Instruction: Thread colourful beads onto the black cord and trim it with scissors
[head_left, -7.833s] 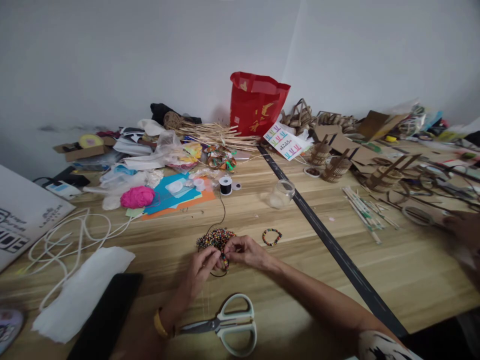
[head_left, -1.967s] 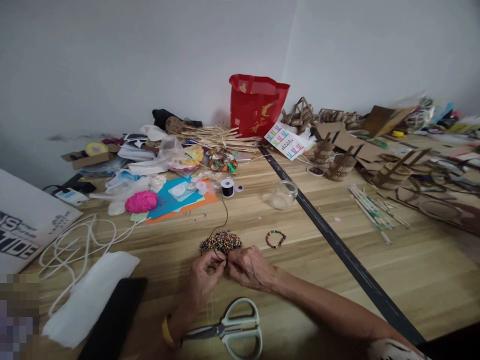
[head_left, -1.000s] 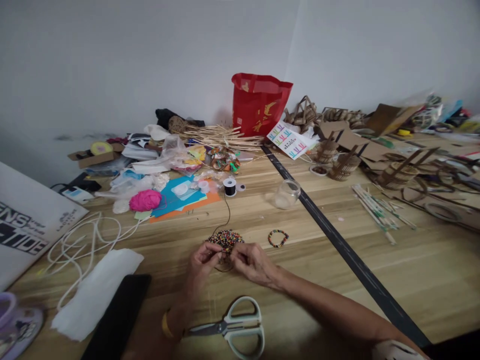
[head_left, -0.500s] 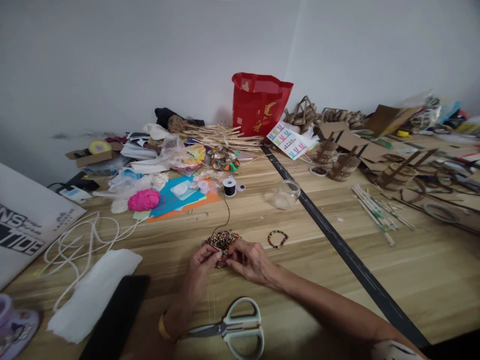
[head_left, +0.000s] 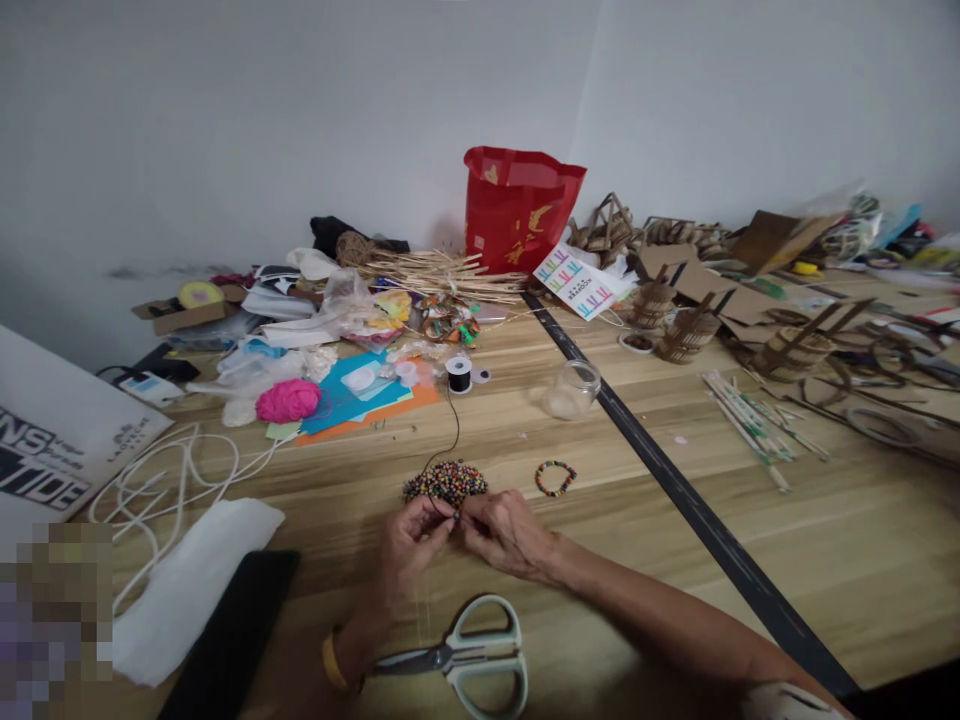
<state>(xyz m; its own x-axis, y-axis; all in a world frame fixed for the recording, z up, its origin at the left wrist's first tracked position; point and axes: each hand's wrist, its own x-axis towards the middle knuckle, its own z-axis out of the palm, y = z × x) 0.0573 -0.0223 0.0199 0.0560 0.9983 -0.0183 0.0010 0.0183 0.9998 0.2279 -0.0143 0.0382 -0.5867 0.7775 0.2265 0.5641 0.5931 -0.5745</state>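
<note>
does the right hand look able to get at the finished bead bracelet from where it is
Probably yes: the bead bracelet lies on bare table just beyond the right hand, nothing between them, though its fingers are pinched at the thread.

light: soft, even | shadows: faint | edges: wide-angle stretch | lower-left: pixelated

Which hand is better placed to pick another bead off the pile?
Right, probably. The right hand lies just below the bead pile, fingertips at its near edge. The left hand is pinched on the black thread, so it seems occupied.
</note>
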